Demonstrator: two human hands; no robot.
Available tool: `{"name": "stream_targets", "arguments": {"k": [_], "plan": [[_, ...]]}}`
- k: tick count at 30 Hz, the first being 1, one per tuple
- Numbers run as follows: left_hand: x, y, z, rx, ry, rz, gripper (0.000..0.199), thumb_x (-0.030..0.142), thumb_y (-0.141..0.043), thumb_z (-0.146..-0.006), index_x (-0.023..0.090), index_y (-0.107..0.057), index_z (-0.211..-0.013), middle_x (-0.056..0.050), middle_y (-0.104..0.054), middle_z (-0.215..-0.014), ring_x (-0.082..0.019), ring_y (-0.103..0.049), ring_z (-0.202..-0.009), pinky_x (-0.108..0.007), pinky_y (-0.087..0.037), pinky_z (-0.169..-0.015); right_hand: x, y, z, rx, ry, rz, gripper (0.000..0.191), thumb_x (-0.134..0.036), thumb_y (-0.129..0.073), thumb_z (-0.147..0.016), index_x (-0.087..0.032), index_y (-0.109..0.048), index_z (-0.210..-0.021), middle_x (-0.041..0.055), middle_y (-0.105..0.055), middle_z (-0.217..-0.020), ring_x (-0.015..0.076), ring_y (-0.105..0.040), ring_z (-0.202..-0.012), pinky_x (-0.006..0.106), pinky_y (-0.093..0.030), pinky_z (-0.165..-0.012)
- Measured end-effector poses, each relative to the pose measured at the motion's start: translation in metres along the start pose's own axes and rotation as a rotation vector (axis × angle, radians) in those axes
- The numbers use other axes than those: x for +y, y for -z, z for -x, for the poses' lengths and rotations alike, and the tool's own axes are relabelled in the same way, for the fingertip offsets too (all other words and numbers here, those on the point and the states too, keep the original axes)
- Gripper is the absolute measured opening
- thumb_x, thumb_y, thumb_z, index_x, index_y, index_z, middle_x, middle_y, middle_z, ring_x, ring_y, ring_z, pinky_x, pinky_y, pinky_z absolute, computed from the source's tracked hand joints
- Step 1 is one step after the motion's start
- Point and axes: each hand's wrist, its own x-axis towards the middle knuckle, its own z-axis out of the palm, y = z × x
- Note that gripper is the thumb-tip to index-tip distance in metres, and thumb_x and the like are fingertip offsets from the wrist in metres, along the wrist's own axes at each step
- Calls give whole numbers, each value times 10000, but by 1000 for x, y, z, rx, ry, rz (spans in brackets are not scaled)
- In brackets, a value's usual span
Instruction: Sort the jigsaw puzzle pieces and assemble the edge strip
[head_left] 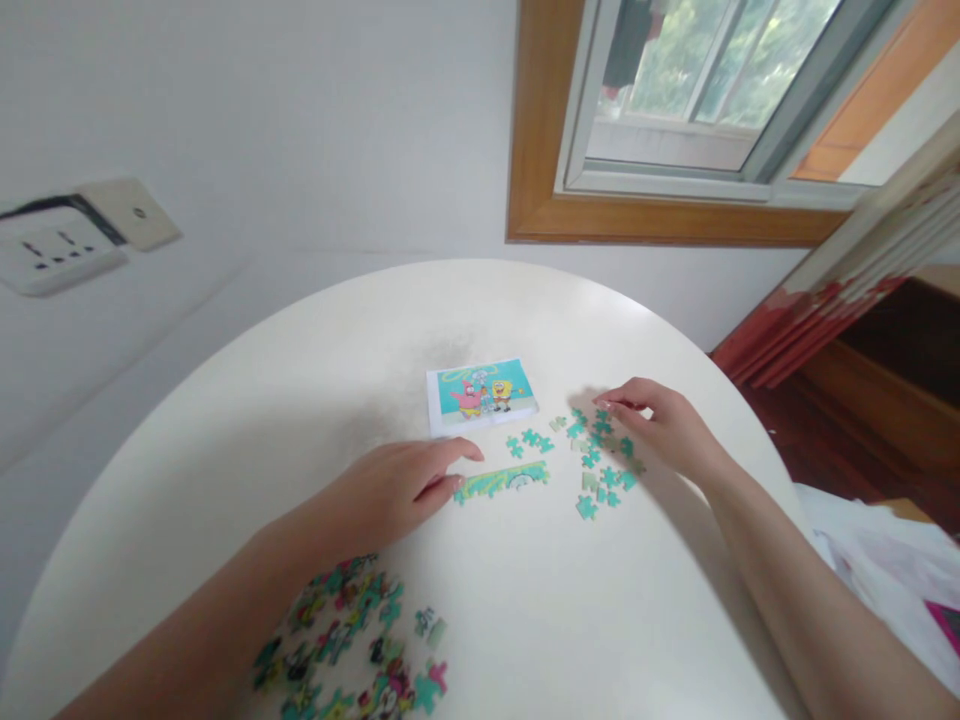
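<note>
My left hand [409, 485] rests on the table, thumb and forefinger apart, with the thumb at the left end of a joined strip of teal and yellow jigsaw pieces [502, 482]. Over a scatter of loose teal and pale pieces [591, 460], my right hand [660, 425] has its thumb and forefinger pinched together on a small teal puzzle piece [602, 415], partly hidden by the fingertips. Just above the strip lie several loose teal pieces [531, 439]. Behind them is a reference picture card [484, 393] with cartoon figures on a teal background.
A large pile of mixed-colour puzzle pieces [360, 640] lies at the near left, partly under my left forearm. The round white table [525, 630] meets the wall at the back. White bags [885, 550] lie beyond its right edge, below a curtain [825, 300].
</note>
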Motion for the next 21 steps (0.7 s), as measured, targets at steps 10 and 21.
{"name": "stream_targets", "arguments": {"k": [10,21], "plan": [[1,1,0,2,-2,-10,342,281,-422,-953,250,-575,-1258,5,-657,-767,-162,-597,-660,-280,-454,-734,1,23,1,88,-68,19,235,-374,-581,-864,-221,-758,-885,65,-728,-902,206,-638,-818,336,-487,-722],[1,2,-1,-17,0,-12,341,272,-423,-958,243,-567,-1265,0,-652,-768,-164,-588,-651,-289,-450,-733,1,23,2,84,-67,7,256,-393,-581,-868,-214,-761,-902,69,-727,-913,207,-640,-836,341,-489,-742]]}}
